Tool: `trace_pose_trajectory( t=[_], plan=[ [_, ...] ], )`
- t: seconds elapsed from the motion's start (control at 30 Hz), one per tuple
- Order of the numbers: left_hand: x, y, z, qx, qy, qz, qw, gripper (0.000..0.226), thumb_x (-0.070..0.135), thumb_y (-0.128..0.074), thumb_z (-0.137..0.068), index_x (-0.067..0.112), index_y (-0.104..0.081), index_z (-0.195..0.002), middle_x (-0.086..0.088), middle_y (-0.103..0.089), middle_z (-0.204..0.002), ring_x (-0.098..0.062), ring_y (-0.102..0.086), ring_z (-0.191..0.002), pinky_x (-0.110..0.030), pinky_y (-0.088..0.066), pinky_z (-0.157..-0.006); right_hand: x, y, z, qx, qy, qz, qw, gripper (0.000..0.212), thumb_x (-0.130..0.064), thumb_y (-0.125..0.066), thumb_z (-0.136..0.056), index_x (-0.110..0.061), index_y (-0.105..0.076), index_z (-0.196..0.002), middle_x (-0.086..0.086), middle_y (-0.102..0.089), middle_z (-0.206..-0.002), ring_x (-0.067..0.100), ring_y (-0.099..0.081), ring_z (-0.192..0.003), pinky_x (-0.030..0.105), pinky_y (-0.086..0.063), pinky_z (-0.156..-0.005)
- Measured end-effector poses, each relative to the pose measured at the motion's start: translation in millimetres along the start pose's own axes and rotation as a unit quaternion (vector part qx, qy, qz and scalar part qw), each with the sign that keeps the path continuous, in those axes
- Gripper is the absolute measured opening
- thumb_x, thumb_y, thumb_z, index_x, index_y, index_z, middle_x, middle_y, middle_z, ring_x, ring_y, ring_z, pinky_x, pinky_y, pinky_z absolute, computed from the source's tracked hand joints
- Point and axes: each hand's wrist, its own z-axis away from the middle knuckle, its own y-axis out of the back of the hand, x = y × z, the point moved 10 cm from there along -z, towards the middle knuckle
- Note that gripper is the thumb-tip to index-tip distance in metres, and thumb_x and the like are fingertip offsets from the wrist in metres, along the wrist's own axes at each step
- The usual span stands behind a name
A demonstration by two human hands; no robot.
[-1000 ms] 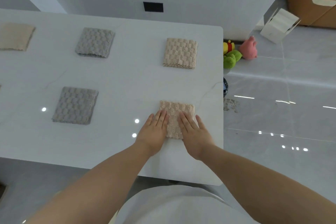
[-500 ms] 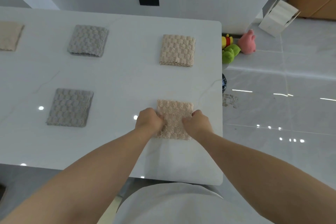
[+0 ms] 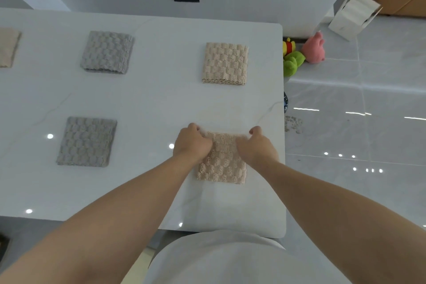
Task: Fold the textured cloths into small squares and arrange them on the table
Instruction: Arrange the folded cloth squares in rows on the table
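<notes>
Glossy white tabletop (image 3: 143, 104), lower centre: left hand (image 3: 192, 142) and right hand (image 3: 257, 146), fingers curled, grip far corners of a nubby beige folded cloth (image 3: 222, 163).

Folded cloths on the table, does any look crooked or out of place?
Nothing stands out. The far grey cloth, near grey cloth and far beige cloth lie flat, apart. Only the near beige cloth is unsettled: left hand and right hand grip its far corners.
</notes>
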Motion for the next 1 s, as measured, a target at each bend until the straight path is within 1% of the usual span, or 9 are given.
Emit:
trace_pose_trajectory(
  t=[0.1, 0.2, 0.3, 0.4, 0.5, 0.6, 0.7, 0.77, 1.0],
  plan=[
    [12.6, -3.8, -11.8, -0.016, -0.022, -0.023, 0.999, 0.031, 0.023, -0.055, -0.094, 0.016, -0.063, -0.123, -0.004, -0.064, -0.116, -0.024, -0.064, -0.098, -0.029, -0.047, -0.076, -16.5, -2.6, -10.1, 0.000, 0.040, -0.014, 0.999, 0.035, -0.025, -0.039, -0.098, -0.019, -0.045, -0.132, 0.008, -0.063, -0.104, 0.025, -0.062, -0.082, 0.032, -0.047, -0.061],
    [15.9, -5.6, -16.3, -0.013, -0.036, -0.081, 0.996, 0.013, 0.011, -0.056, -0.092, 0.018, -0.066, -0.089, -0.007, -0.069, -0.107, -0.027, -0.066, -0.096, -0.030, -0.050, -0.075, -20.1, -8.3, -18.3, -0.007, 0.069, 0.019, 0.997, 0.018, -0.019, -0.043, -0.101, -0.017, -0.055, -0.114, 0.010, -0.064, -0.106, 0.025, -0.061, -0.083, 0.032, -0.049, -0.063],
    [13.7, -4.1, -17.6, -0.007, -0.028, -0.071, 0.997, 0.028, 0.002, -0.056, -0.088, 0.022, -0.057, -0.068, -0.008, -0.071, -0.099, -0.028, -0.067, -0.093, -0.032, -0.054, -0.076, -14.8, -3.8, -22.1, 0.003, 0.058, 0.000, 0.998, 0.012, -0.024, -0.050, -0.101, -0.017, -0.056, -0.108, 0.008, -0.064, -0.104, 0.025, -0.062, -0.087, 0.039, -0.057, -0.074],
    [17.5, 2.7, -10.8, 0.029, -0.077, -0.128, 0.988, 0.008, 0.015, -0.057, -0.094, 0.018, -0.059, -0.087, -0.003, -0.062, -0.102, -0.026, -0.062, -0.088, -0.036, -0.049, -0.072, -17.5, -0.6, -16.7, 0.002, 0.074, 0.022, 0.997, 0.018, -0.029, -0.046, -0.102, -0.016, -0.048, -0.115, 0.005, -0.057, -0.109, 0.025, -0.059, -0.089, 0.040, -0.053, -0.073],
    [37.3, 5.6, 15.6, 0.107, -0.305, -0.251, 0.912, 0.016, 0.025, -0.063, -0.094, 0.013, -0.062, -0.105, -0.003, -0.059, -0.111, -0.027, -0.060, -0.096, -0.038, -0.047, -0.078, -29.5, 8.4, 9.9, 0.064, 0.210, 0.171, 0.960, 0.032, -0.041, -0.047, -0.102, -0.015, -0.049, -0.122, 0.005, -0.048, -0.119, 0.027, -0.056, -0.101, 0.038, -0.049, -0.081],
    [37.1, -16.2, 49.3, 0.061, -0.489, -0.317, 0.810, 0.048, 0.040, -0.076, -0.083, 0.009, -0.064, -0.117, -0.009, -0.060, -0.132, -0.031, -0.059, -0.122, -0.043, -0.049, -0.098, -29.4, -12.7, 43.7, 0.053, 0.358, 0.290, 0.886, 0.059, -0.058, -0.050, -0.095, -0.017, -0.045, -0.137, 0.006, -0.041, -0.144, 0.027, -0.045, -0.131, 0.040, -0.038, -0.110],
    [17.5, -42.5, 41.8, -0.044, -0.445, -0.406, 0.797, 0.093, 0.065, -0.059, -0.087, 0.008, -0.031, -0.156, -0.009, -0.020, -0.168, -0.025, -0.019, -0.155, -0.040, -0.019, -0.124, -15.5, -34.0, 40.8, 0.003, 0.355, 0.335, 0.873, 0.094, -0.069, -0.042, -0.094, -0.013, -0.011, -0.161, 0.005, -0.001, -0.170, 0.023, -0.005, -0.157, 0.043, -0.012, -0.126],
    [1.8, -54.4, 26.0, -0.094, -0.378, -0.452, 0.802, 0.107, 0.073, -0.046, -0.090, 0.010, 0.002, -0.161, -0.005, 0.009, -0.170, -0.021, 0.006, -0.157, -0.039, -0.002, -0.127, -6.1, -44.7, 32.1, -0.022, 0.325, 0.359, 0.875, 0.100, -0.072, -0.036, -0.095, -0.015, 0.011, -0.162, 0.000, 0.020, -0.169, 0.017, 0.014, -0.156, 0.044, -0.001, -0.127],
    [-15.1, -63.8, 16.7, -0.118, -0.318, -0.501, 0.796, 0.109, 0.073, -0.041, -0.091, 0.014, 0.022, -0.157, -0.001, 0.024, -0.167, -0.018, 0.020, -0.154, -0.044, 0.004, -0.127, 7.3, -52.3, 22.7, -0.050, 0.276, 0.422, 0.862, 0.100, -0.075, -0.028, -0.095, -0.015, 0.021, -0.158, 0.000, 0.027, -0.166, 0.016, 0.024, -0.153, 0.050, 0.007, -0.126]
  ],
)
